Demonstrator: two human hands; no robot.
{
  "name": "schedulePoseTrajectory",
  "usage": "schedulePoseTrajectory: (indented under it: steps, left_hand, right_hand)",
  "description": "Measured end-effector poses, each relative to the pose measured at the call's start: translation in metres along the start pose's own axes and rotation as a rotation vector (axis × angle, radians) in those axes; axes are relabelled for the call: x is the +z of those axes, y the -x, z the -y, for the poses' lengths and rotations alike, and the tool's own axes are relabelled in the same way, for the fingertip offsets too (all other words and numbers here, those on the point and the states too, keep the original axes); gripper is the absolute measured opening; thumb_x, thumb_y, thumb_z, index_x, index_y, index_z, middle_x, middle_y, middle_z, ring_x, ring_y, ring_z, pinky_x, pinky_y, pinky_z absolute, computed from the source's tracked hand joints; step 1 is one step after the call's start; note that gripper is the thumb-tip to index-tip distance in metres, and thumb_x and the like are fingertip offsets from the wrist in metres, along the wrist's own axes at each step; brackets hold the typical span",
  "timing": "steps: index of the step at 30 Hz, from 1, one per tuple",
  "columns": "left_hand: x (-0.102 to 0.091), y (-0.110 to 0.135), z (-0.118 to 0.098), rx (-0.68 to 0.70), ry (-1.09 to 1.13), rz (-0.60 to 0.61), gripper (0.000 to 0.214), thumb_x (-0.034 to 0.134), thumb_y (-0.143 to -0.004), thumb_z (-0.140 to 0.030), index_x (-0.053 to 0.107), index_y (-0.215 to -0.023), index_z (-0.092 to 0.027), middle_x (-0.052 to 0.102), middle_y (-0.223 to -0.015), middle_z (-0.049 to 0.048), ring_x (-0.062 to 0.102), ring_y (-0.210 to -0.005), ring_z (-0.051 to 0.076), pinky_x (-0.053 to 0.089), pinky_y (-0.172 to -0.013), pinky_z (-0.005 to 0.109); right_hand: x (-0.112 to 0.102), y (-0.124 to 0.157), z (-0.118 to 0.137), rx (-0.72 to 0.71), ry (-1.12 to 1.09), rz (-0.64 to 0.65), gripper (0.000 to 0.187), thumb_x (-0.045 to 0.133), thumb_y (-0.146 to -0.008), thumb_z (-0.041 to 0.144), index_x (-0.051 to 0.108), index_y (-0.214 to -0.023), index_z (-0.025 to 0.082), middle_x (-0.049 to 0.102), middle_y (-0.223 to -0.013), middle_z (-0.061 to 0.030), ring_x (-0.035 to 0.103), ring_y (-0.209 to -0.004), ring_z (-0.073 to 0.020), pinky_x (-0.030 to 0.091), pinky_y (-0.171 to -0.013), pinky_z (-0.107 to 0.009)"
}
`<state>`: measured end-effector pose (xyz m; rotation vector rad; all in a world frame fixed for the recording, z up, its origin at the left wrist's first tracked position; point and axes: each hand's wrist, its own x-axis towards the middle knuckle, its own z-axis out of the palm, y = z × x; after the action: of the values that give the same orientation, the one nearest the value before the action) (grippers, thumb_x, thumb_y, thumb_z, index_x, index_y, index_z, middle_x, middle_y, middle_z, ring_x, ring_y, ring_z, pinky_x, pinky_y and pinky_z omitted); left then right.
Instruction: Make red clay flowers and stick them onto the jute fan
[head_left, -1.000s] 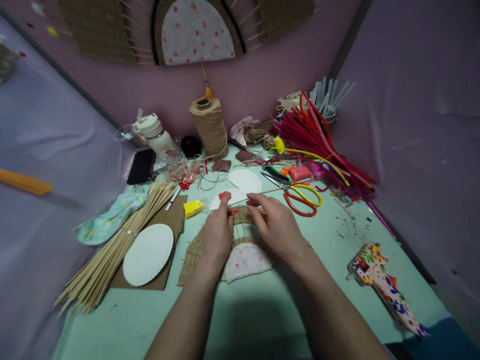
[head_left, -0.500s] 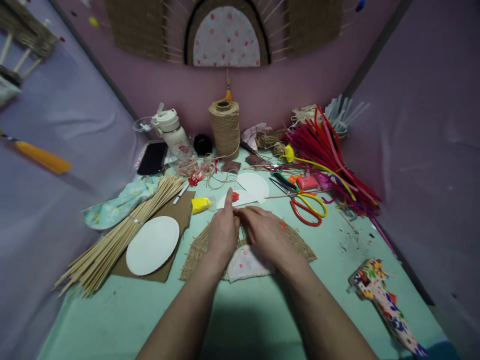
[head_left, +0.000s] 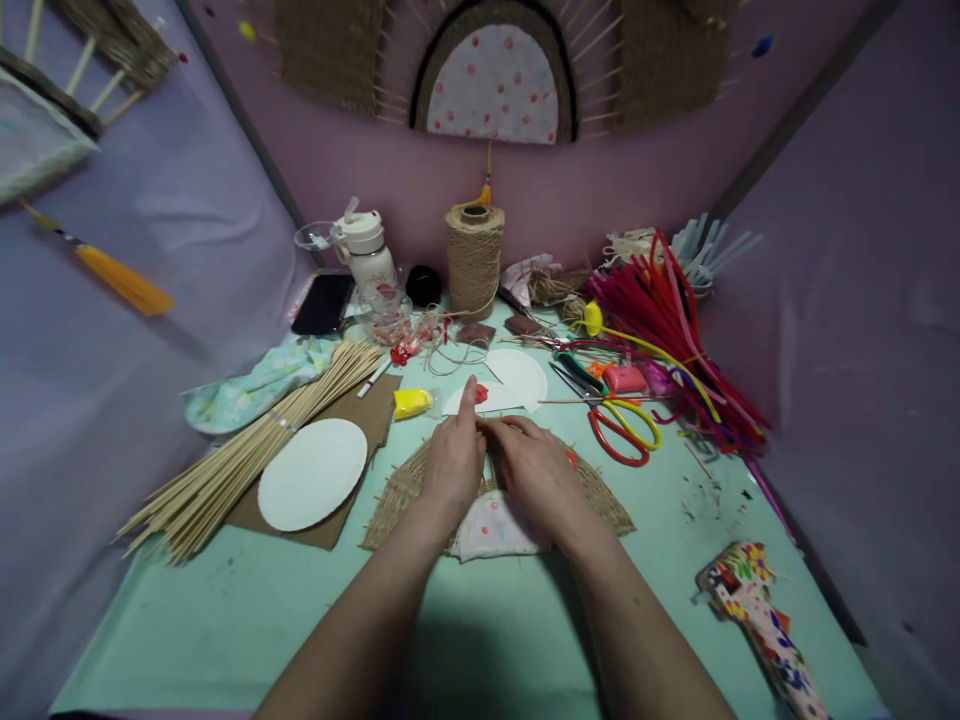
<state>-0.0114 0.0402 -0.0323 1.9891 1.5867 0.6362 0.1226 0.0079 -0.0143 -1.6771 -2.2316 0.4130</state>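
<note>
A half-round woven twine fan [head_left: 401, 505] with stick ends along its curved rim lies in front of me. Its white centre piece [head_left: 502, 527] has pink dots. Over the fan's left and upper part, my left hand [head_left: 454, 465] is closed at the rim, with the index finger pointing up. My right hand [head_left: 536, 475] is closed too, its fingertips meeting the left hand's at the top of the rim. Whatever sits between those fingertips is hidden. A red bit [head_left: 571, 458] shows on the fan by my right hand. Just beyond lies a red lump [head_left: 481, 393] on white card.
Scissors [head_left: 619, 430] lie right of the cut white discs [head_left: 517, 375]. Thin sticks [head_left: 255, 450] and a white oval [head_left: 313, 475] on cardboard are at left. A twine spool [head_left: 475, 265], bottle [head_left: 367, 255] and red pipe cleaners [head_left: 667, 310] stand behind. A floral-patterned tool [head_left: 765, 610] lies front right.
The view has shifted, so the background sits further right and slightly lower in the picture. Both hands keep nearly the same pose at the fan's rim.
</note>
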Motion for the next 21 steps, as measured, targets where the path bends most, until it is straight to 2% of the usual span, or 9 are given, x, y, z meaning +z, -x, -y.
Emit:
schedulePoseTrajectory:
  steps: [5,8,14,21]
  left_hand:
    - [0.000,0.000,0.002,0.025,-0.035,-0.018,0.079,0.047,-0.082,-0.008,0.015,-0.153,-0.018,0.063,-0.123,0.0144,0.059,-0.109,0.026,0.044,-0.097,0.041]
    - [0.002,0.000,0.004,0.039,-0.032,-0.026,0.078,0.049,-0.083,-0.010,0.016,-0.153,-0.020,0.064,-0.121,0.0126,0.060,-0.108,0.025,0.044,-0.097,0.041]
    - [0.005,-0.001,0.007,0.043,-0.029,-0.028,0.076,0.051,-0.084,-0.013,0.017,-0.152,-0.021,0.068,-0.111,0.0108,0.061,-0.105,0.024,0.045,-0.095,0.042]
    - [0.001,0.003,0.004,0.064,-0.085,-0.019,0.073,0.047,-0.086,-0.015,0.016,-0.152,-0.015,0.062,-0.125,0.0175,0.059,-0.108,0.028,0.046,-0.094,0.044]
  right_hand:
    - [0.003,-0.001,0.000,-0.021,0.011,-0.007,0.045,0.041,-0.091,0.009,0.053,-0.133,0.019,0.065,-0.117,-0.0118,0.055,-0.114,-0.0237,0.042,-0.095,-0.035]
    - [0.001,-0.001,-0.002,-0.009,-0.025,-0.027,0.044,0.041,-0.090,0.008,0.056,-0.129,0.020,0.066,-0.114,-0.0110,0.057,-0.111,-0.0231,0.044,-0.094,-0.035]
    - [-0.006,0.001,-0.009,0.075,-0.128,-0.211,0.045,0.040,-0.088,0.008,0.055,-0.128,0.020,0.062,-0.120,-0.0124,0.055,-0.116,-0.0238,0.046,-0.095,-0.038]
    - [0.003,-0.002,-0.003,-0.002,-0.066,-0.037,0.046,0.042,-0.087,0.007,0.056,-0.129,0.022,0.062,-0.122,-0.0105,0.052,-0.120,-0.0217,0.042,-0.099,-0.036]
